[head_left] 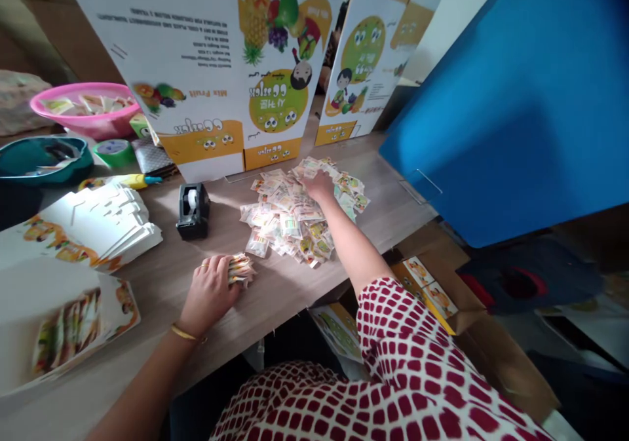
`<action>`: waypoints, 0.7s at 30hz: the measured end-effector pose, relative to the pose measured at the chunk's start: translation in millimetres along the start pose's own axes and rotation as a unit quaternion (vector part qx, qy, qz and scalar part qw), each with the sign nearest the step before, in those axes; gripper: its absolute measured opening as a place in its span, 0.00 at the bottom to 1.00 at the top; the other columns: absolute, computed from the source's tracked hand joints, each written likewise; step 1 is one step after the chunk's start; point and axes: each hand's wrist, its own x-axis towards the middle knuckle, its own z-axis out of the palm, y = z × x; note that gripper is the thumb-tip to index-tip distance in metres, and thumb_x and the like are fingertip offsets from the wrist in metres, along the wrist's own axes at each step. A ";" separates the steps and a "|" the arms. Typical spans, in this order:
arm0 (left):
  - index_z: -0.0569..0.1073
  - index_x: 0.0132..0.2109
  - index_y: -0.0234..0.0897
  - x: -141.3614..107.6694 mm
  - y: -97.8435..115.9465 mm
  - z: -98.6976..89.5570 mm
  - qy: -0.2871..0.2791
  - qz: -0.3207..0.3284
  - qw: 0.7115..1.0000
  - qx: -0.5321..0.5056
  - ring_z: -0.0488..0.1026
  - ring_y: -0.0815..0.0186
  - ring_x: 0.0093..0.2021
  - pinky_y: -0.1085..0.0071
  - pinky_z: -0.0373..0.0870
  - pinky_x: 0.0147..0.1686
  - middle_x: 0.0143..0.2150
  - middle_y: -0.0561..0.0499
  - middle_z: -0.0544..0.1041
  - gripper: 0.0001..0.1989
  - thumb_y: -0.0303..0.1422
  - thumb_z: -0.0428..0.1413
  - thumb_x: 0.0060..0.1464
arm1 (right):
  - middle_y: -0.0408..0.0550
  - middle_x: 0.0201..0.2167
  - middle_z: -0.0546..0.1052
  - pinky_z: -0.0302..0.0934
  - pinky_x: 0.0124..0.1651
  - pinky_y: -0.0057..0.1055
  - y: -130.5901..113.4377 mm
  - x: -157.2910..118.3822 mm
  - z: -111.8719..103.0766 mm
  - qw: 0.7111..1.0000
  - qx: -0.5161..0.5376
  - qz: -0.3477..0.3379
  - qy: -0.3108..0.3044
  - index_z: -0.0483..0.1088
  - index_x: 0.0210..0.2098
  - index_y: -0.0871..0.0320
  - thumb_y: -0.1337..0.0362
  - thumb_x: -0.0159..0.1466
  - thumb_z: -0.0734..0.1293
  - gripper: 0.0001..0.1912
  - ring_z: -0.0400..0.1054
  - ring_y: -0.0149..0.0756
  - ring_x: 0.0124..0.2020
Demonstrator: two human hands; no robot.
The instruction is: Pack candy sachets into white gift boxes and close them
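A bundle of small packets [240, 270] sits at the near side of the tabletop [170, 297], under the person's left hand [212, 287], to the left of and nearer than a loose pile of sachets [289, 221]. The bundled packets are pressed face to face, and their visible edges run roughly left to right, with the free ends pointing right, below the near left part of the pile. The left fingers are close together and curled over the far side and top of the bundle, the thumb lies along its near side, and the packets are clamped between them. The right hand [318, 184] reaches into the far part of the pile, its fingers pointing left and downward; the tips are lost among the sachets, so whether they are spread or pinching one cannot be told. The sachets there lie at mixed angles, overlapping, with no common axis. At the lower left, an open white box [128, 300] holds a row of packets [69, 329] standing on edge, their long sides upright and leaning slightly. A black tape dispenser [193, 211] stands between the pile and a stack of white cartons [118, 215].
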 end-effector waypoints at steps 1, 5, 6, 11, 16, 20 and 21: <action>0.68 0.55 0.34 0.2 1.6 -1.0 0.003 -0.002 1.000 0.004 0.72 0.47 0.51 0.55 0.69 0.47 0.52 0.38 0.75 0.19 0.36 0.57 0.58 | 0.71 0.59 0.73 0.64 0.54 0.35 -2.0 8.1 0.6 0.999 -0.016 0.005 -0.033 0.66 0.63 0.70 0.44 0.70 0.63 0.36 0.68 0.52 0.59; 0.69 0.54 0.33 -1.2 8.1 -3.5 0.010 -0.017 0.999 0.025 0.72 0.46 0.49 0.55 0.70 0.45 0.50 0.37 0.75 0.19 0.37 0.57 0.58 | 0.67 0.48 0.80 0.66 0.49 0.32 -14.3 24.0 -3.0 0.992 -0.056 -0.031 -0.112 0.77 0.51 0.69 0.60 0.67 0.70 0.19 0.74 0.51 0.53; 0.69 0.54 0.33 -1.8 9.4 -3.5 0.009 -0.021 0.999 0.030 0.72 0.46 0.49 0.54 0.70 0.45 0.50 0.37 0.76 0.19 0.37 0.57 0.58 | 0.66 0.45 0.81 0.66 0.49 0.33 -16.2 24.8 -6.1 0.992 -0.057 -0.037 -0.106 0.78 0.49 0.69 0.64 0.67 0.70 0.15 0.75 0.51 0.52; 0.70 0.55 0.34 -4.4 13.3 -3.7 0.017 -0.020 0.999 0.018 0.71 0.43 0.56 0.49 0.69 0.53 0.57 0.34 0.74 0.19 0.36 0.57 0.58 | 0.68 0.49 0.80 0.63 0.54 0.36 -31.1 -2.5 -19.5 0.994 -0.062 -0.088 -0.032 0.77 0.52 0.70 0.72 0.71 0.61 0.17 0.73 0.51 0.56; 0.70 0.53 0.38 -4.3 12.6 -8.9 0.064 0.010 0.998 -0.002 0.43 0.37 0.77 0.34 0.39 0.71 0.77 0.36 0.51 0.16 0.35 0.57 0.58 | 0.54 0.47 0.82 0.60 0.48 0.28 -81.6 -101.6 6.8 0.892 0.064 -0.417 -0.162 0.80 0.44 0.61 0.65 0.73 0.61 0.15 0.74 0.39 0.48; 0.70 0.57 0.37 -2.9 6.2 -11.8 0.002 0.029 1.000 0.004 0.61 0.39 0.69 0.39 0.53 0.68 0.66 0.33 0.67 0.21 0.36 0.57 0.56 | 0.47 0.44 0.83 0.60 0.46 0.26 -92.5 -164.5 24.6 0.795 0.153 -0.497 -0.313 0.80 0.43 0.57 0.61 0.74 0.62 0.14 0.74 0.34 0.44; 0.71 0.55 0.36 -2.8 4.7 -12.0 -0.019 0.026 0.999 0.006 0.67 0.41 0.63 0.43 0.60 0.64 0.60 0.34 0.72 0.20 0.37 0.57 0.56 | 0.48 0.45 0.82 0.60 0.48 0.27 -86.5 -169.8 24.8 0.822 0.165 -0.464 -0.285 0.79 0.44 0.57 0.59 0.75 0.61 0.16 0.74 0.35 0.45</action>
